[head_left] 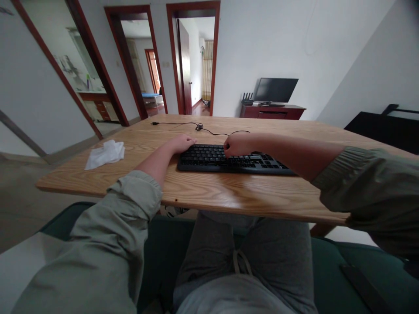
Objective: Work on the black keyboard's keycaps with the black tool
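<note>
A black keyboard point(204, 164) lies flat on the wooden table in front of me. My left hand point(183, 143) grips its far left corner, thumb and fingers close together at the edge. Above the middle keys, my right hand point(236, 144) is closed in a pinch with the fingertips pointing down. Whatever it may hold is hidden or too small to name. My right hand and forearm cover part of the keyboard's far side and right half.
Behind the keyboard runs its black cable point(198, 127), bundled in a knot, ending in a USB plug point(155, 123). Crumpled white tissue point(106, 153) rests at the left of the table point(222, 192). A monitor point(276, 90) stands on a dark red cabinet point(278, 112) by the wall.
</note>
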Demonstrator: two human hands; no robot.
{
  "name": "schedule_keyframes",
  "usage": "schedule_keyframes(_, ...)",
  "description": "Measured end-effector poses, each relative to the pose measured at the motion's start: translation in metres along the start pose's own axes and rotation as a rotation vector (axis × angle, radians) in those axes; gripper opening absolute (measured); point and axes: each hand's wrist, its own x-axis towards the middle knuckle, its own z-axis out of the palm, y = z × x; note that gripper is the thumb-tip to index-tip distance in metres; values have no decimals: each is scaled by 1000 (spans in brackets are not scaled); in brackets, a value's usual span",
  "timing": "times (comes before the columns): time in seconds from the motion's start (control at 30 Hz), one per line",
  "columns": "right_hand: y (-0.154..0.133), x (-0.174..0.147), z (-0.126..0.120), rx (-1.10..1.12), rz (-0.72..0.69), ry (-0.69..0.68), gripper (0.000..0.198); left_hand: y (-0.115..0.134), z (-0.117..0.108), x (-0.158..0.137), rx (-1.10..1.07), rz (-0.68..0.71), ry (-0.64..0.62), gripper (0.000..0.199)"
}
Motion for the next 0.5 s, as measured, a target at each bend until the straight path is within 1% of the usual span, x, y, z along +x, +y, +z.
schedule_keyframes(0.07,-3,-1,-4,2,-9,-12,30,0,1,1,19,5,-6,52)
schedule_keyframes(0.17,-4,-7,-3,87,7,-48,30,-1,1,1,21,19,-6,51)
schedule_keyframes(0.27,2,-14,6,234,42,-28,31,-3,-1,0,4,25,-5,49)
schedule_keyframes(0.4,9,-20,20,423,15,-4,31,-5,-6,-1,14,17,-14,50)
schedule_keyframes(0.5,8,-19,22,463,33,-2,29,-4,-6,-1,29,3,-20,51)
